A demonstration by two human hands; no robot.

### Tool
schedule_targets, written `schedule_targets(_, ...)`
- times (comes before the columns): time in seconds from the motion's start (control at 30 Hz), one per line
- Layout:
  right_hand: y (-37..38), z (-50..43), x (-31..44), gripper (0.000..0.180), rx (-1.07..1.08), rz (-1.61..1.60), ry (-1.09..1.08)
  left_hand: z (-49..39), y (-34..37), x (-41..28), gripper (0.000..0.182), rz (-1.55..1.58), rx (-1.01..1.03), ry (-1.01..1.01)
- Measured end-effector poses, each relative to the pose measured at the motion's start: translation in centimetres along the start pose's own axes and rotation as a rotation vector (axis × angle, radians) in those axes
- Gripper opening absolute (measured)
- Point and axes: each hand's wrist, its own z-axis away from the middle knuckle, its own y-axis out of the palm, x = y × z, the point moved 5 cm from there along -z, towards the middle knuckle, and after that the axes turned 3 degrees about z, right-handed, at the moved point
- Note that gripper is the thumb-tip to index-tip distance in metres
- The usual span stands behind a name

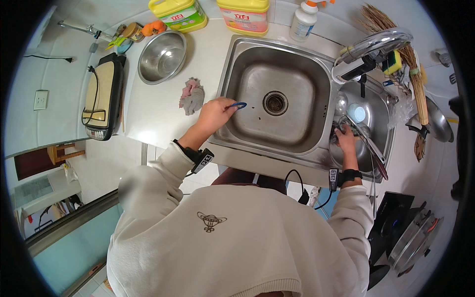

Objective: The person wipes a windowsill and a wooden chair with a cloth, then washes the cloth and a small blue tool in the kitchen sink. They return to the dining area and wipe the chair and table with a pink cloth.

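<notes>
My left hand [218, 113] pinches a small blue object [239, 105] with a pointed oval end, above the left rim of the large steel sink basin [282, 126]. The rest of that object is hidden by my fingers. Down in the smaller right basin [378, 111] is my right hand [346, 138], its fingers at a dark wiry scrubber [335, 133]; whether they grip it is unclear. Beside this hand lie metal-handled utensils [371, 144], a pale blue cup [356, 113] and metal bowls. Dark specks and a drain [275, 103] show in the large basin.
A crumpled pink-and-grey cloth [192, 96] and a steel bowl [162, 57] sit on the left counter, near an electric griddle [102, 96]. Yellow detergent jugs [243, 16] and a spray bottle [303, 22] stand behind. The faucet [374, 44] overhangs the right basin.
</notes>
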Motion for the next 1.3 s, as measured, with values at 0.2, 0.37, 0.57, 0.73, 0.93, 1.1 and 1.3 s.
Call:
schedule_targets(0.2,-1.2,2.9,11.9,0.036,-0.080,0.060,-0.451,-1.7,1.2,0.3,0.018,0.477,0.144,-0.238)
schedule_targets(0.37,1.6,5.9,23.3,0.032,0.266,-0.434,-0.631,-3.9,2.1,-3.2,0.019,0.762,0.298,-0.252)
schedule_targets(0.57,3.6,5.8,27.1,0.026,0.656,-0.669,-0.413,-5.2,0.4,-7.0,0.025,1.069,0.308,-0.222)
schedule_targets(0.73,3.8,4.4,23.8,0.023,0.740,-0.983,-0.227,-5.4,1.6,-4.9,0.028,1.124,0.358,-0.304)
schedule_targets(0.93,4.4,2.3,15.7,0.025,0.234,-0.024,-0.327,-7.4,7.7,4.7,0.030,0.681,0.449,-0.608)
schedule_targets(1.1,3.7,2.2,11.2,0.023,0.337,-0.409,-0.259,-9.4,14.3,12.6,0.016,0.333,0.628,-0.713)
schedule_targets(1.3,2.6,3.9,8.7,0.022,0.335,-0.407,-0.242,-10.7,21.7,22.0,0.011,-0.689,0.957,0.090)
